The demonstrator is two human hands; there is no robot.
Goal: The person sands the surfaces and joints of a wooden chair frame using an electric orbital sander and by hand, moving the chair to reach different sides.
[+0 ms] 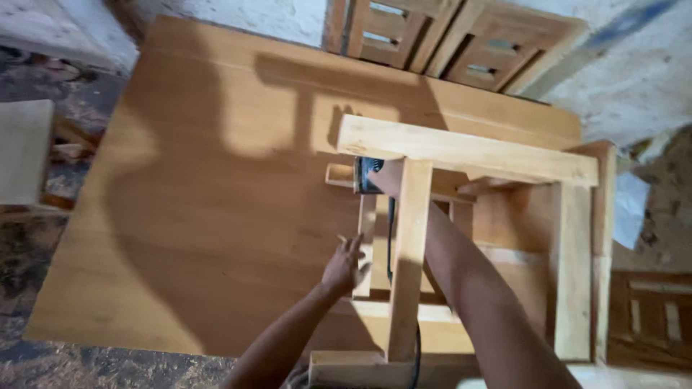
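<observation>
Forearms reach into a wooden frame [468, 151] lying on a board [216, 216].
Left hand [344, 265], fingers spread, steadies a rail; right hand is hidden behind the frame at the sander [367, 175], grip untellable. Its cord [391, 238] could snag; fingers sit near.

Pale, unfinished wood with a matt, sawn look is seen in the frame [461, 151]. The board [216, 202] beneath is smooth orange-brown wood. The power tool [369, 175] shows dark plastic.

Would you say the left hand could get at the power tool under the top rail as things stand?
Probably yes: the left hand rests open on a lower slat, and the gap up to the power tool looks free, though the right hand is hidden behind the upright post.
</observation>
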